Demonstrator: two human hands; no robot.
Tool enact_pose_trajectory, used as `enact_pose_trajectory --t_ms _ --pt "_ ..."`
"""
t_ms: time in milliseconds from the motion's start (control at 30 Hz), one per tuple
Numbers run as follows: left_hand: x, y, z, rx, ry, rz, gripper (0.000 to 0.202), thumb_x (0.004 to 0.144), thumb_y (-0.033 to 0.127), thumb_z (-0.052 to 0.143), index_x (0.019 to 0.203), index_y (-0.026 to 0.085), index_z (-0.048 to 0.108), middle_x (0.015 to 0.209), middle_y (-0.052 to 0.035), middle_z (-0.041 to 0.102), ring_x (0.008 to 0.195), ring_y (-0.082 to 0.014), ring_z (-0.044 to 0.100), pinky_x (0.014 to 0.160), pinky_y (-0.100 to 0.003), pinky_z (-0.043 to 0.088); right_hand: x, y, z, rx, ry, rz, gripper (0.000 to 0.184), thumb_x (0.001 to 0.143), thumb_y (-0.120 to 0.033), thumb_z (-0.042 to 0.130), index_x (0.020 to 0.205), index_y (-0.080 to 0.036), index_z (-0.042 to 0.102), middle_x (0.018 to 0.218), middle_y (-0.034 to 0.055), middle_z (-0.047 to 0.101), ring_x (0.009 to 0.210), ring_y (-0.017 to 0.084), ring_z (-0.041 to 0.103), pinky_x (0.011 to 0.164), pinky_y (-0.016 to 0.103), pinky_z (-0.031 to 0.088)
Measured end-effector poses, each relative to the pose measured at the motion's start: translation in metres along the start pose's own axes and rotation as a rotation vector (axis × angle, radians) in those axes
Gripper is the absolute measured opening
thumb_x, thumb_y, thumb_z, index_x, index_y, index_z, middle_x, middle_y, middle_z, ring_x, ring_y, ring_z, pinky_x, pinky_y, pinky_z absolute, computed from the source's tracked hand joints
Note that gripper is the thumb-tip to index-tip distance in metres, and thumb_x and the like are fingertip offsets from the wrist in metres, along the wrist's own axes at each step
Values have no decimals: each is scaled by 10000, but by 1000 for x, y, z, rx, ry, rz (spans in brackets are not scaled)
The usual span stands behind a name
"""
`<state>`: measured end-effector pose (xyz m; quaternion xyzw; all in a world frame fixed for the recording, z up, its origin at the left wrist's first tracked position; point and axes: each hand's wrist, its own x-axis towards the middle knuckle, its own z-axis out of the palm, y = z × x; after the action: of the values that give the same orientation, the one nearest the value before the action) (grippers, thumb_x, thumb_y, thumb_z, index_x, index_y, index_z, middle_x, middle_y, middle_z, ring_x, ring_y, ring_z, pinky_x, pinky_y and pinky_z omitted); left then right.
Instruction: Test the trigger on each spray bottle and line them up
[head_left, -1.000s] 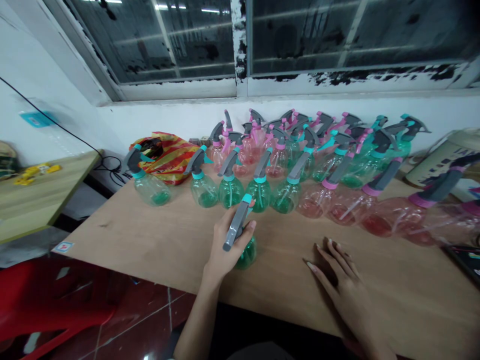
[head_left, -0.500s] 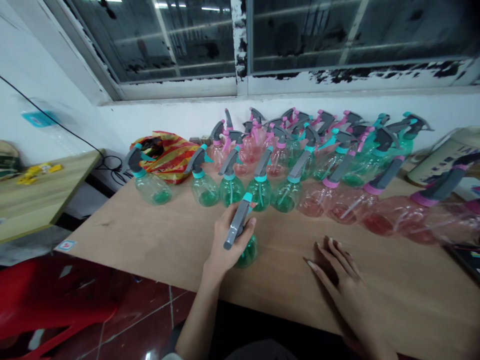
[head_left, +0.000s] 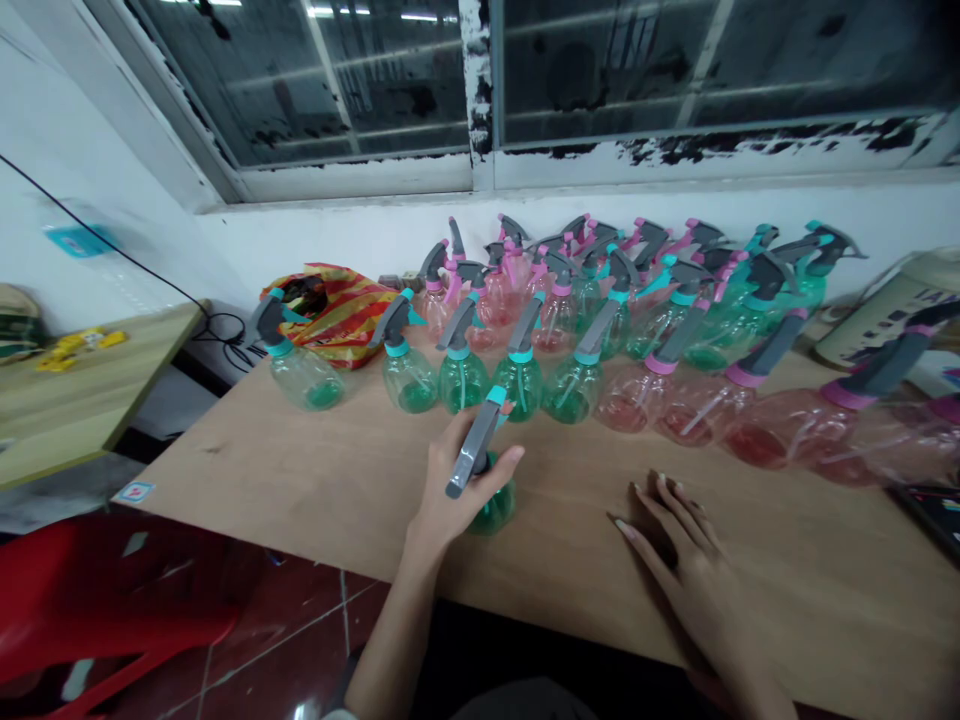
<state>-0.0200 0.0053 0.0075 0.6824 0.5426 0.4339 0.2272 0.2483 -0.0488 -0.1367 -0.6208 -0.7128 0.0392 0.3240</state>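
Note:
My left hand (head_left: 448, 490) is wrapped round the neck of a green spray bottle (head_left: 499, 512) standing near the table's front edge. The bottle's grey trigger head points up between thumb and fingers, and its neck is mostly hidden by the hand. To the right, my right hand (head_left: 686, 565) lies palm down on the wooden table (head_left: 570, 560), fingers stretched and holding nothing. Just behind the held bottle stands a row of green spray bottles (head_left: 517, 385), which continues to the right with pink spray bottles (head_left: 694, 405).
Further back, several pink and green bottles (head_left: 559, 320) crowd against the wall. A red and yellow plastic bag (head_left: 352, 315) lies behind a lone green-capped bottle (head_left: 304, 378) at left. A red chair (head_left: 112, 610) and a second table (head_left: 67, 400) are on the left. A pale canister (head_left: 892, 310) sits at right.
My left thumb has lifted a little away from the bottle's neck. The bottle and my right hand have stayed where they were.

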Motion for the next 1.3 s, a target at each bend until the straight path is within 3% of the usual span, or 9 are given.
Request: enact_pose_trajectory --t_ms 167,400,567,700,900,1100,1200,1300 --pt "-2 -6 0 19 -42 -7 410 816 393 624 1204 270 571 821 -5 693 566 -167 600 639 -349 532 0 -1 0 18 -12 22 618 888 -626 368 1288 -186 539 1414 124 485 1360 294 354 1097 548 302" --pt "-4 -8 2 39 3 -4 425 788 334 654 1191 261 542 906 -33 676 679 -183 624 686 -362 525 1 -1 0 17 10 4 627 883 -625 384 1286 -171 543 1403 136 494 1354 298 362 1086 550 316" --pt "-6 -13 -3 70 -44 47 571 729 347 717 1239 278 467 1111 -69 655 892 -232 654 815 -417 522 1 0 1 9 9 12 639 880 -638 372 1287 -176 543 1401 135 497 1351 306 367 1081 559 316" --pt "-13 -19 -11 149 -34 94 700 707 352 738 1308 295 384 1237 -93 591 1098 -278 590 912 -449 484 -1 3 3 -10 12 -11 627 883 -629 381 1283 -173 544 1393 132 506 1351 300 368 1086 544 316" --pt "-32 -12 -22 240 -58 26 363 752 408 686 1019 216 532 949 -52 647 903 -262 644 773 -406 515 -3 9 6 -48 17 -50 647 892 -630 345 1285 -151 532 1387 152 507 1343 305 377 1080 541 324" --pt "-37 -6 -33 259 -91 45 246 848 435 600 959 226 533 922 -40 655 847 -234 650 724 -366 512 -5 11 13 -36 30 -29 670 881 -665 313 1254 -164 556 1352 155 535 1338 322 382 1076 565 316" --pt "-38 -14 -47 307 -100 36 246 861 453 579 936 224 531 882 -32 644 817 -233 647 703 -356 506 -7 11 17 -24 24 -15 650 886 -663 281 1249 -206 567 1318 135 565 1333 328 390 1073 589 305" --pt "-39 -35 -69 299 -46 33 244 868 418 582 1015 229 535 939 -31 634 864 -224 638 753 -352 506 -8 12 20 -41 44 -5 671 875 -679 285 1257 -200 558 1338 151 544 1336 343 381 1058 596 317"
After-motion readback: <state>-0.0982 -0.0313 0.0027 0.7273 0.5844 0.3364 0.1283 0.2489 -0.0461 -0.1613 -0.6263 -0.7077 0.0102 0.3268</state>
